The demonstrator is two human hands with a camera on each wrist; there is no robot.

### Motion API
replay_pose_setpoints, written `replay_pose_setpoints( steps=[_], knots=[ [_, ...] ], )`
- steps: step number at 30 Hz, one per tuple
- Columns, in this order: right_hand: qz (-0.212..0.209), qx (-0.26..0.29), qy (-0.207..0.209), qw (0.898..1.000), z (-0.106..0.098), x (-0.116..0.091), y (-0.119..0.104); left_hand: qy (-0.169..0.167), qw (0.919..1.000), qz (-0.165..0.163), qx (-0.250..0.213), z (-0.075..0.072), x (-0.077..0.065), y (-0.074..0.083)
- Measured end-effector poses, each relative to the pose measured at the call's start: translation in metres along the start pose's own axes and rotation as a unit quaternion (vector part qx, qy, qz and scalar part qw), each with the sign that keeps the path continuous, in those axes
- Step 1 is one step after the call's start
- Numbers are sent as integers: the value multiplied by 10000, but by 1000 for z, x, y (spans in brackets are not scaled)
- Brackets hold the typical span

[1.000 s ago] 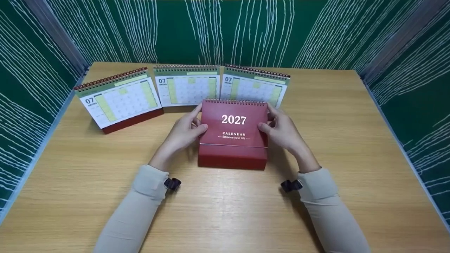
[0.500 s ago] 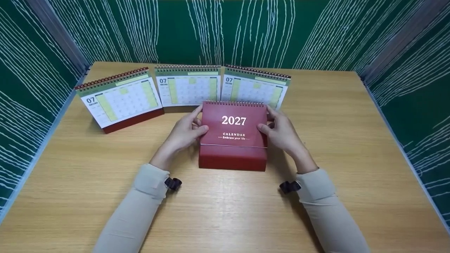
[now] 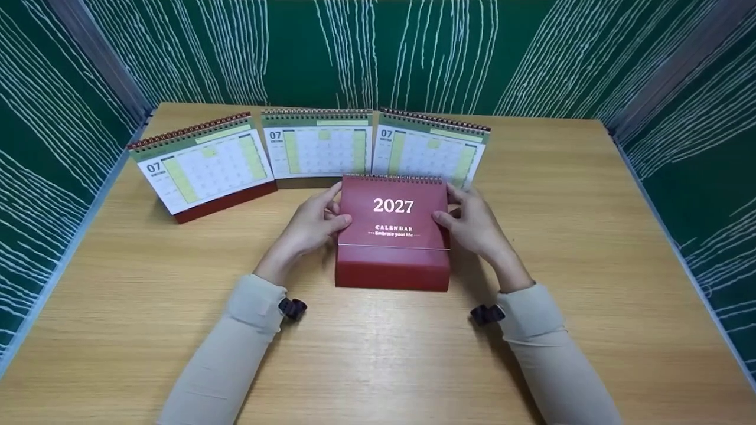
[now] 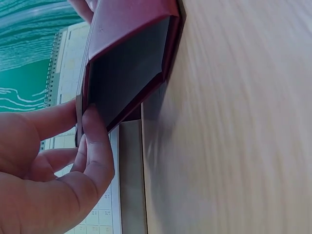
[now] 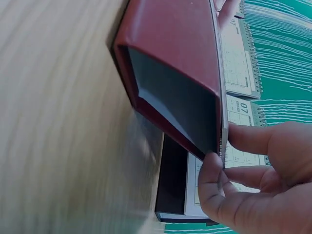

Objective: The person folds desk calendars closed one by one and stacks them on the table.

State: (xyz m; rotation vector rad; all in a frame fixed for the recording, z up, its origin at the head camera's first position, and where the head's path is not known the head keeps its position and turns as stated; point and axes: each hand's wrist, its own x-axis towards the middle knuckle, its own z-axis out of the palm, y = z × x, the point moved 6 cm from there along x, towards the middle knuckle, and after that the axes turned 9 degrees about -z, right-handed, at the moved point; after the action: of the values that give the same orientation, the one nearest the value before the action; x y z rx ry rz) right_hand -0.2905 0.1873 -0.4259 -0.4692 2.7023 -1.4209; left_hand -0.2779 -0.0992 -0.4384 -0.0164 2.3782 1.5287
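A dark red desk calendar [image 3: 393, 224] with a 2027 cover and a spiral along its top stands near the middle of the table. My left hand [image 3: 313, 219] pinches its left edge, thumb on the cover and fingers behind. On the opposite edge, my right hand [image 3: 473, 218] grips it the same way. Both wrist views show the calendar's hollow, folded stand from the side, with the left hand [image 4: 63, 165] and right hand [image 5: 258, 170] holding the board near its spiral end. The fingertips behind the cover are hidden in the head view.
Three spiral desk calendars open at page 07 stand in a row behind: a left one [image 3: 204, 168], a middle one [image 3: 319, 150] and a right one [image 3: 431, 147], partly covered by the red one. Green walls [image 3: 319, 53] with white streaks enclose the wooden table [image 3: 561, 224].
The red calendar and both hands have shifted slightly toward the person, its top edge sinking a little in the head view. Both hands keep their hold, and the row behind stays put.
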Motion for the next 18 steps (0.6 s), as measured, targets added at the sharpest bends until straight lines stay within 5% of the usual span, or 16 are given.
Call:
replay_pose_setpoints(
  steps=[18],
  knots=[
    [-18,-499,-536,9973,8,-2,2,-16,10000,11,48,2,3,-4]
  ],
)
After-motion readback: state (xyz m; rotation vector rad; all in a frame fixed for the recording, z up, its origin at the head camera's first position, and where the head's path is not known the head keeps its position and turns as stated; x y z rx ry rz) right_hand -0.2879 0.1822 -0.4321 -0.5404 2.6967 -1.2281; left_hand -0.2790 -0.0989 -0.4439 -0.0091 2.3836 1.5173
